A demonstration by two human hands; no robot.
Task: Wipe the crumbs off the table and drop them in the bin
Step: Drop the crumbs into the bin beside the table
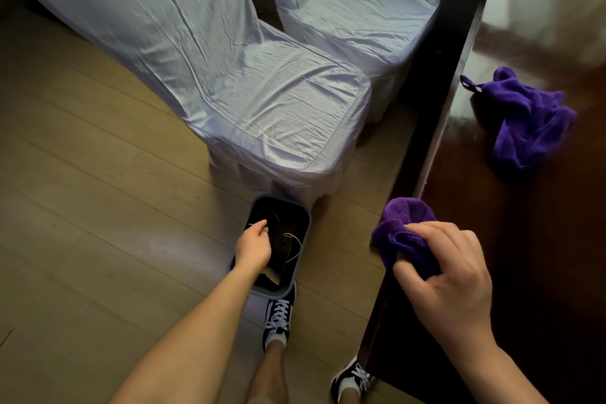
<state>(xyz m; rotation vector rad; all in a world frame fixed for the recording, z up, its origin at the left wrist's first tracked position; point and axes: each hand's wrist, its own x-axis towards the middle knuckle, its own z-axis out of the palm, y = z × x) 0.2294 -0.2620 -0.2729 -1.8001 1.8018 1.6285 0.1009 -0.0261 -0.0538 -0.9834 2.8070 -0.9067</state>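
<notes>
A small grey-blue bin [303, 216] with a dark liner stands on the floor in front of the near chair. My left hand [254, 244] hangs over its open mouth, fingers curled loosely; whether it holds crumbs I cannot tell. My right hand [449, 275] grips a bunched purple cloth [405, 226] at the left edge of the dark glossy wooden table [541, 256]. A second purple cloth [531, 118] lies crumpled farther back on the table. No crumbs are visible on the tabletop.
Two chairs in pale satin covers stand left of the table, the near one [262, 102] just behind the bin and the far one [354, 10] beyond it. Light wood flooring [98, 207] spreads to the left. My feet in black sneakers [278, 318] stand beside the bin.
</notes>
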